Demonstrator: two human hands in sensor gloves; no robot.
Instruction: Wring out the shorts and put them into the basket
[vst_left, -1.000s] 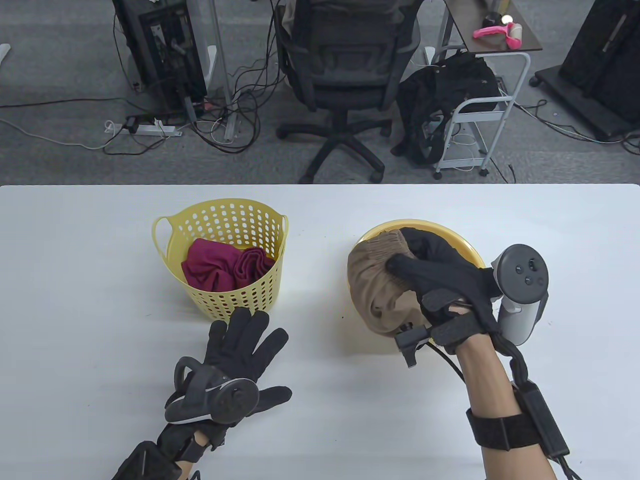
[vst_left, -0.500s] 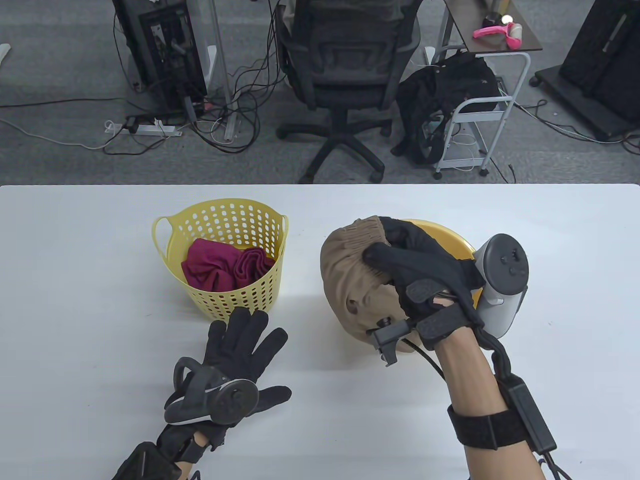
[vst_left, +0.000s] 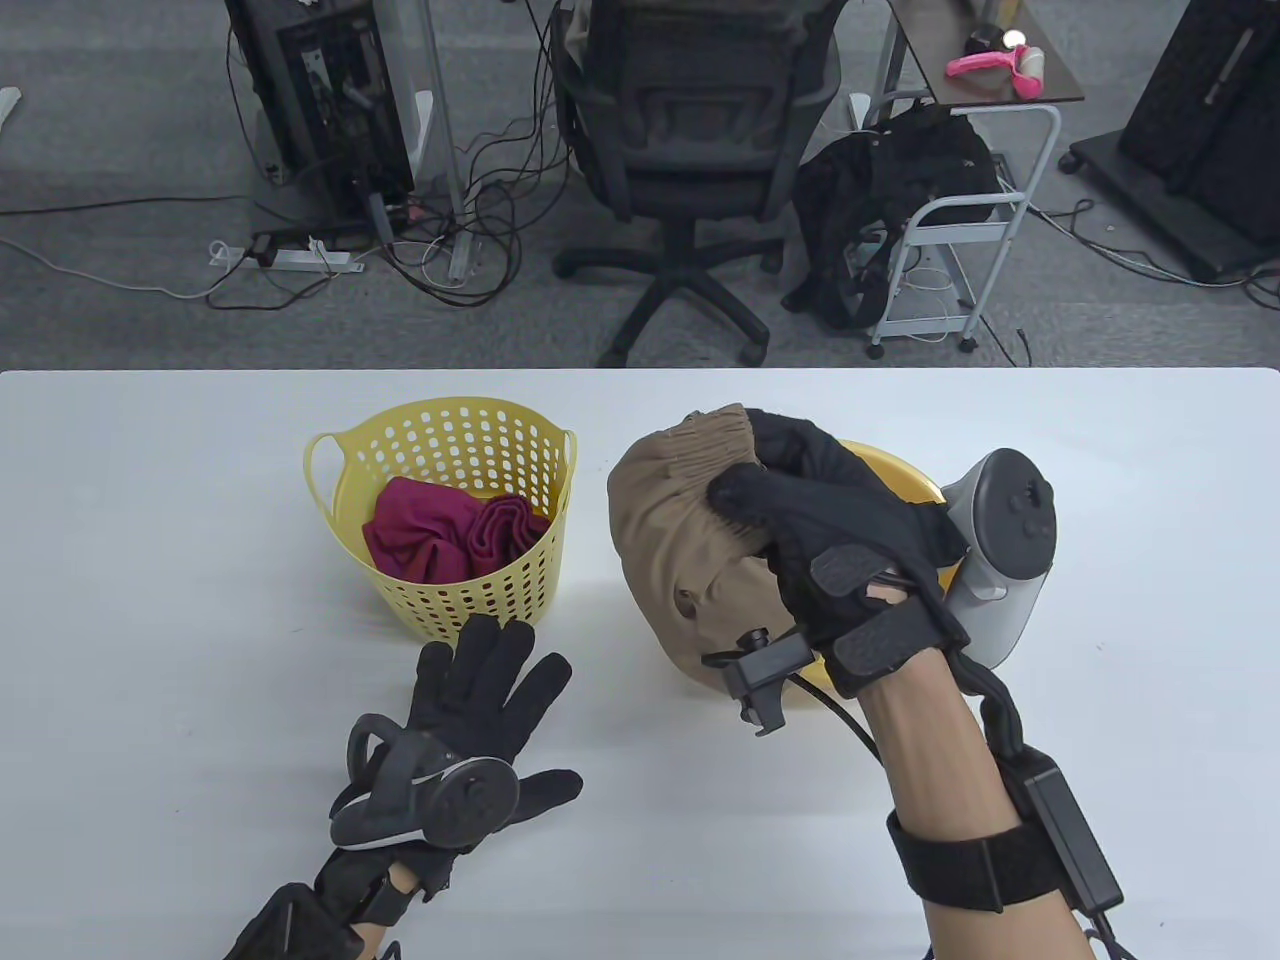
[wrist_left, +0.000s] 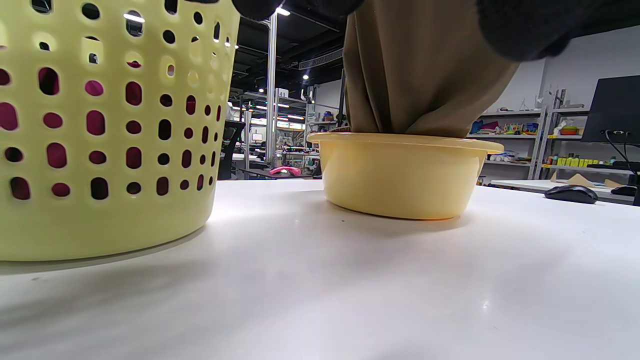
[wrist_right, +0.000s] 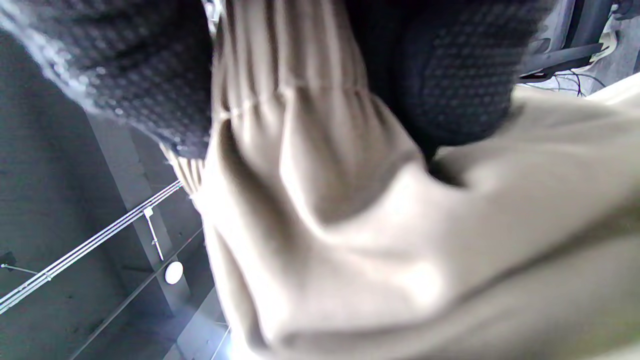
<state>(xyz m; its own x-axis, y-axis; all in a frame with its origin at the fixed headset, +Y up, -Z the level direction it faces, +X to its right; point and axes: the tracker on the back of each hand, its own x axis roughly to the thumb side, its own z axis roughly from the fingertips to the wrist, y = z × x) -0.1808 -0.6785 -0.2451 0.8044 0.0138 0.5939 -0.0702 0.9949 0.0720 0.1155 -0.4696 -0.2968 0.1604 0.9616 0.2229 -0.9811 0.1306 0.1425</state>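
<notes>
My right hand (vst_left: 790, 510) grips the bunched tan shorts (vst_left: 680, 560) at the waistband and holds them up over the yellow bowl (vst_left: 900, 475). In the left wrist view the shorts (wrist_left: 420, 75) hang down with their lower end still inside the bowl (wrist_left: 400, 175). The right wrist view is filled by the tan cloth (wrist_right: 375, 225) and my dark fingers (wrist_right: 450, 75) curled on it. The yellow perforated basket (vst_left: 450, 440) stands to the left of the bowl with maroon cloth (vst_left: 440, 530) inside. My left hand (vst_left: 480, 690) lies flat on the table, fingers spread, just in front of the basket.
The white table (vst_left: 150, 600) reaches a far edge, beyond which stand an office chair (vst_left: 690, 150), a black bag (vst_left: 880, 200) and a white cart (vst_left: 960, 240). In the left wrist view the basket wall (wrist_left: 100, 125) is close on the left.
My right hand has lifted the shorts up out of the bowl and drawn them left. The left hand has stayed flat in place.
</notes>
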